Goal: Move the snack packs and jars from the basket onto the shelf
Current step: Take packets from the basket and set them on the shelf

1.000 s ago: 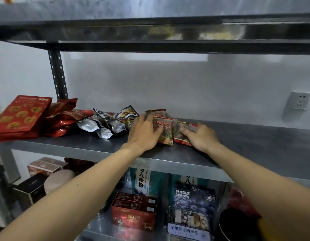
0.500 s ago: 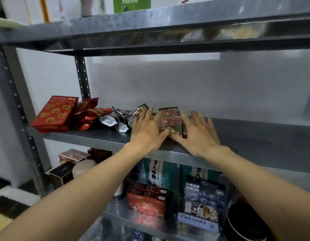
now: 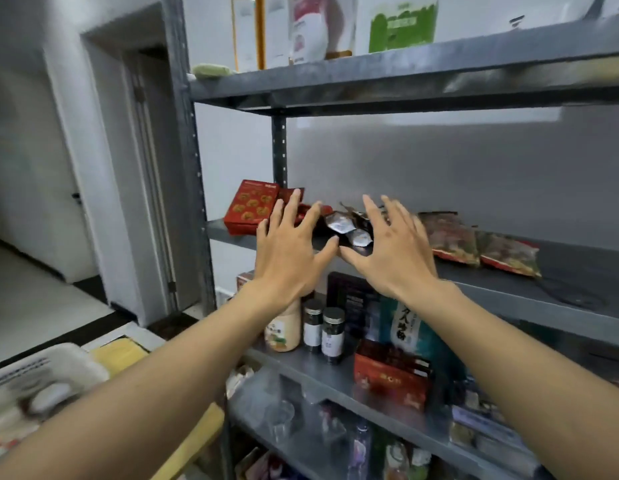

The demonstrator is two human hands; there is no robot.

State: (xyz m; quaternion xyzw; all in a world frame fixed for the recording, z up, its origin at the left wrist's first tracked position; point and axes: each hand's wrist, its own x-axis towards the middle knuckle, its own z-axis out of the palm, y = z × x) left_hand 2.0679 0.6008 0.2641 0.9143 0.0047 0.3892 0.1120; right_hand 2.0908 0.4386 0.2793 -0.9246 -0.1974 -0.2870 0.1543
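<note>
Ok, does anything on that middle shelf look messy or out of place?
The silver packs lie in a crumpled, overlapping heap, and the red box at the left end of the shelf sits propped at a slant. The two packs on the right lie flat, side by side. No spill or tear shows.

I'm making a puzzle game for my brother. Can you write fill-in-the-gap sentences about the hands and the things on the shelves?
The left hand and the right hand are both ____, fingers spread, and hold nothing.
The box at the left end of the middle shelf is ____ in colour.
On the shelf below stand ____ small dark jars with white labels.
Missing words: open; red; two.
</note>
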